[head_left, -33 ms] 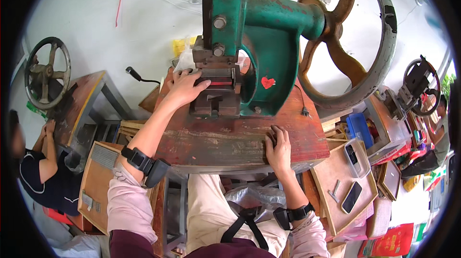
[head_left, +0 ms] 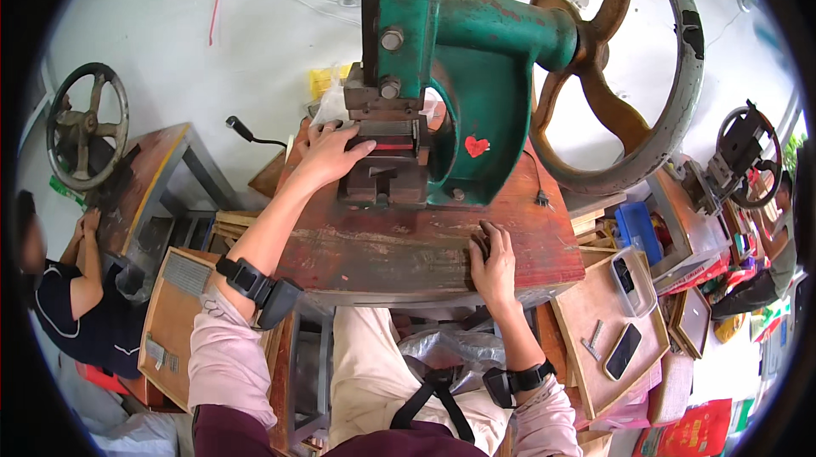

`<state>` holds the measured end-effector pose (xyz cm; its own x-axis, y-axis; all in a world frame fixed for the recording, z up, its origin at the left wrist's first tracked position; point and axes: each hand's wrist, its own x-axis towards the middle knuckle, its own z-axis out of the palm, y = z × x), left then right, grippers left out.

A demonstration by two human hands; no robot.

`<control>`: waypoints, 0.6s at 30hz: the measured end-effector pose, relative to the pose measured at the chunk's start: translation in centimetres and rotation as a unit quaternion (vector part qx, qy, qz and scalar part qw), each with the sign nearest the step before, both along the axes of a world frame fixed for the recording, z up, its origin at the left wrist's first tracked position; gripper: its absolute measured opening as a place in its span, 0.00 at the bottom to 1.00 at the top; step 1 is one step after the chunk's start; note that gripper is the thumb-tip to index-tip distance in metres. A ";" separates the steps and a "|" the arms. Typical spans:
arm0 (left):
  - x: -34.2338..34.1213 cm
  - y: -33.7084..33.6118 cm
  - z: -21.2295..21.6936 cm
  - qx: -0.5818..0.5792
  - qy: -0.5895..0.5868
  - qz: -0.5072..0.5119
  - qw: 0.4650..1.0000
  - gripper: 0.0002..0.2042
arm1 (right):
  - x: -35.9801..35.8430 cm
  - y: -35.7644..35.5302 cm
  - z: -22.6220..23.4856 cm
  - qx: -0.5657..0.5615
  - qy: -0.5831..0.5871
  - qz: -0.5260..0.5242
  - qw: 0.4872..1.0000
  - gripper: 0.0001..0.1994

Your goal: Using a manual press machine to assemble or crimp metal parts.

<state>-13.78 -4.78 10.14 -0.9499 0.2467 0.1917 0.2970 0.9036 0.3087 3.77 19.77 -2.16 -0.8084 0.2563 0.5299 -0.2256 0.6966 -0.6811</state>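
A green hand press [head_left: 476, 83] with a large spoked handwheel [head_left: 680, 117] stands on a worn reddish wooden table [head_left: 408, 244]. My left hand [head_left: 327, 155] reaches to the left side of its dark metal die block [head_left: 382, 181]. Thumb and forefinger are apart, their tips touching the block beside a ridged grey metal piece [head_left: 384, 129] in the slot; a red strip shows just below that piece. The other fingertips are partly hidden behind the block. My right hand [head_left: 493, 268] rests near the table's front edge, fingers loosely bent and apart, holding nothing.
At right, a wooden tray [head_left: 586, 372] bears a phone [head_left: 622, 351], small metal strips and a clear plastic box [head_left: 633, 287]. Another wooden tray [head_left: 174, 317] with grey metal pieces lies at left. A co-worker [head_left: 81, 304] sits left by another handwheel [head_left: 89, 125]. A plug [head_left: 542, 198] lies beside the press.
Both hands keep their places. Only the whole view shifts very slightly.
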 end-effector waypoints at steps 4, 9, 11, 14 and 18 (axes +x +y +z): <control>0.1 -0.1 -0.1 -0.007 -0.017 0.001 1.000 0.33 | 0.3 -0.5 0.5 0.052 0.019 -0.018 0.998 0.14; -0.4 -0.7 -0.9 0.019 0.004 -0.008 1.000 0.34 | 0.4 -0.4 0.5 0.046 0.027 -0.012 0.998 0.11; -0.1 -0.5 -0.7 0.021 0.000 0.001 1.000 0.33 | 0.4 -0.3 0.6 0.046 0.026 -0.008 0.999 0.10; 0.8 0.4 -0.8 0.018 0.017 0.011 1.000 0.32 | 0.5 -0.3 0.6 0.047 0.025 -0.005 0.999 0.09; 0.9 1.2 -1.7 0.018 0.068 0.052 0.996 0.29 | 0.6 -0.5 0.7 0.056 0.026 -0.006 0.998 0.09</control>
